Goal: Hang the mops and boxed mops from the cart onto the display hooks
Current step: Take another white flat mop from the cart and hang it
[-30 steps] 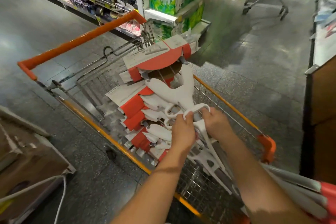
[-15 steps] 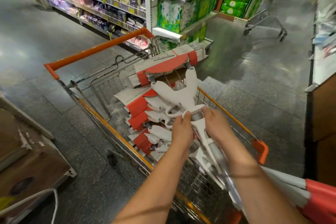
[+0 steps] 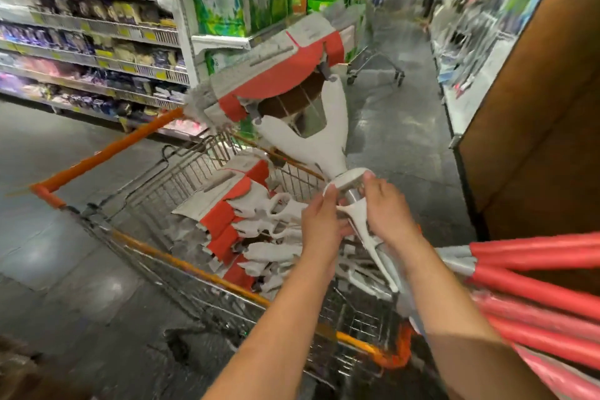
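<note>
Because the mop [image 3: 328,143] is long and top-heavy, both hands take it at the neck, just below the white fork that carries the head.

Left hand [image 3: 319,224]: fingers [image 3: 329,195] curled round the neck and the thin white lever beside it, one fingertip up against the collar.
Right hand [image 3: 386,208]: fingers closed over the collar from the other side.
Neither hand is free. Judgement: gripping close to the joint is to steady the head, not only to bear weight.

Where the mop is: raised above the cart [image 3: 194,266], head uppermost and tilted away, with a red-and-grey cardboard sleeve [image 3: 276,68] round the head. Its shaft runs down toward the cart's near right corner, among the red handles [image 3: 535,273] that stick out past the rim.

Stock left: a pile of mops [image 3: 259,230] lies overlapped in the basket, sleeved heads toward its left side. None of these is hung yet, so I judge much of the task remains.

Room:
- Open floor ahead and to the left; shelves [image 3: 97,42] well apart.
- Right side tight: a brown panel [image 3: 535,107] stands near the cart's corner, with the red handles between it and the right forearm.
- Display hooks not made out; the right-hand aisle is too blurred.

Risk: head or shaft may catch the wire rim or the panel when swung round.
</note>
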A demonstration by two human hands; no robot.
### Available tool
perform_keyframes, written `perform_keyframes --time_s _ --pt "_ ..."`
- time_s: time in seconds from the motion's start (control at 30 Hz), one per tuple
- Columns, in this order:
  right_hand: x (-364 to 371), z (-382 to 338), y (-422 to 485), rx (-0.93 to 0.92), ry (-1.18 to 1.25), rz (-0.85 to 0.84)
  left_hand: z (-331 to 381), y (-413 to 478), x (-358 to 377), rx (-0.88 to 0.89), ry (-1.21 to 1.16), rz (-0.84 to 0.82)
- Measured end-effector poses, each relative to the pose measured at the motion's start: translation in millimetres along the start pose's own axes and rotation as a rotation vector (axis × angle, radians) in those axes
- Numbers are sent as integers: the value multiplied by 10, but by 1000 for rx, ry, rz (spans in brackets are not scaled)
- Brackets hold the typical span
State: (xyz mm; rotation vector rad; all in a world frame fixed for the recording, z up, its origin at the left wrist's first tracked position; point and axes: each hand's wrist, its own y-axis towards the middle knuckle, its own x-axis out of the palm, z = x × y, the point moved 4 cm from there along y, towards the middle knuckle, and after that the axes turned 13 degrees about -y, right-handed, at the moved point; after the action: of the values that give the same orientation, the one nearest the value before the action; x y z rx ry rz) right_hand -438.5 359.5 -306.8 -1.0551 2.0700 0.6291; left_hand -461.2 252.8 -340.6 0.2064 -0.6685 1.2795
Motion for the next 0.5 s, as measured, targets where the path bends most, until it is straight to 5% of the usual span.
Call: perform_keyframes --time_s 0.5 --pt "-790 -105 -1717 337 108 557 247 -1249 273 -168 93 -505"
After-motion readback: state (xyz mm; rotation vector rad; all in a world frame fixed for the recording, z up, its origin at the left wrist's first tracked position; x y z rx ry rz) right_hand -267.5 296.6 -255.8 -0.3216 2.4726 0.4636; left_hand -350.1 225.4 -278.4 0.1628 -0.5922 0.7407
